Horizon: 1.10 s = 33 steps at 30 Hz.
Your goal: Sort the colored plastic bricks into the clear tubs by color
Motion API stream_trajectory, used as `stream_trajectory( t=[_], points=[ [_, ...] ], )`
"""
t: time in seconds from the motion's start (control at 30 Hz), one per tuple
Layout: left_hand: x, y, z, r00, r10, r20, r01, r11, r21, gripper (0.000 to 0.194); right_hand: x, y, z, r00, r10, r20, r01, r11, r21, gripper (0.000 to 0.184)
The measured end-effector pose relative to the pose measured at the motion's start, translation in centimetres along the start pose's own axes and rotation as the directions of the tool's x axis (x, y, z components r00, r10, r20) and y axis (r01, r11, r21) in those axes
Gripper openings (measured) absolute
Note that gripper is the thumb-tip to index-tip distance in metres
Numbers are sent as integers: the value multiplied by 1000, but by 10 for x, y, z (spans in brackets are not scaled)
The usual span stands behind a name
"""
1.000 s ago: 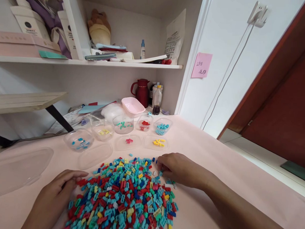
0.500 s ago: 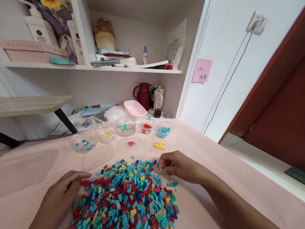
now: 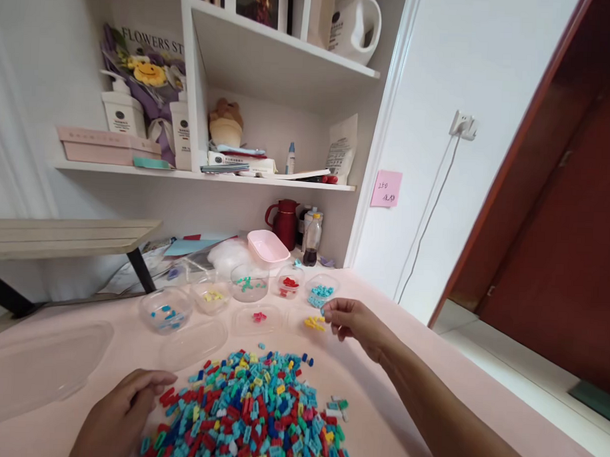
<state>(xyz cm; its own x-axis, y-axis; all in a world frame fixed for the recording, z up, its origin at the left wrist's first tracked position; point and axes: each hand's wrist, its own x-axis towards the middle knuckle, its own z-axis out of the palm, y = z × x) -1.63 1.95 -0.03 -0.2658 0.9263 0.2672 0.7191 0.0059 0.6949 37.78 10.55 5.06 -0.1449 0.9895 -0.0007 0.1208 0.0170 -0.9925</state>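
Note:
A heap of small toy building bricks (image 3: 248,413), mostly light blue and red, lies in front of me. My right hand (image 3: 355,325) pinches a small light blue brick (image 3: 323,311) between thumb and fingertips. It hovers just right of the yellow bricks (image 3: 314,323) on a clear lid, below a clear tub of light blue bricks (image 3: 321,292). At the heap's left edge rests my left hand (image 3: 123,409), its fingers loosely stretched out and nothing visible in them. Behind the lids stand clear tubs with red bricks (image 3: 290,282), green bricks (image 3: 244,284), pale yellow bricks (image 3: 212,296) and blue bricks (image 3: 166,315).
Pink bricks (image 3: 258,317) lie on another clear lid. A large clear lid (image 3: 40,366) is at the left. Farther back are a pink basin (image 3: 268,246), a dark red jug (image 3: 285,224) and a bottle of dark liquid (image 3: 312,242). A wooden stand (image 3: 69,237) juts in from the left.
My right hand has lifted away from the heap's right edge toward the tubs, carrying the light blue brick. My left hand stays by the heap. The view has tilted upward.

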Motion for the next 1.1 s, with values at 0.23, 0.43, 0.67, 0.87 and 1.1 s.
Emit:
stream_trajectory(
  t=[0.23,0.43,0.67,0.87,1.1],
  points=[
    [2,-9,1,1000,-5,8,6,993,-122,24,48,-22,-25,954,-73,-291,86,996,30,23],
    [-1,2,-3,999,-31,-29,27,990,-139,23,20,-19,-14,943,-106,-314,155,979,135,31],
    [-11,25,-6,992,-119,-27,114,981,-157,31,-18,-9,27,977,-97,187,113,991,-76,32],
    [-11,23,-8,991,-130,-31,125,983,-136,30,-27,-3,29,981,-112,161,177,857,-485,30],
    [-8,20,-9,990,-139,-35,136,988,-68,34,-29,3,15,978,-123,171,210,620,-756,24]
  ],
)
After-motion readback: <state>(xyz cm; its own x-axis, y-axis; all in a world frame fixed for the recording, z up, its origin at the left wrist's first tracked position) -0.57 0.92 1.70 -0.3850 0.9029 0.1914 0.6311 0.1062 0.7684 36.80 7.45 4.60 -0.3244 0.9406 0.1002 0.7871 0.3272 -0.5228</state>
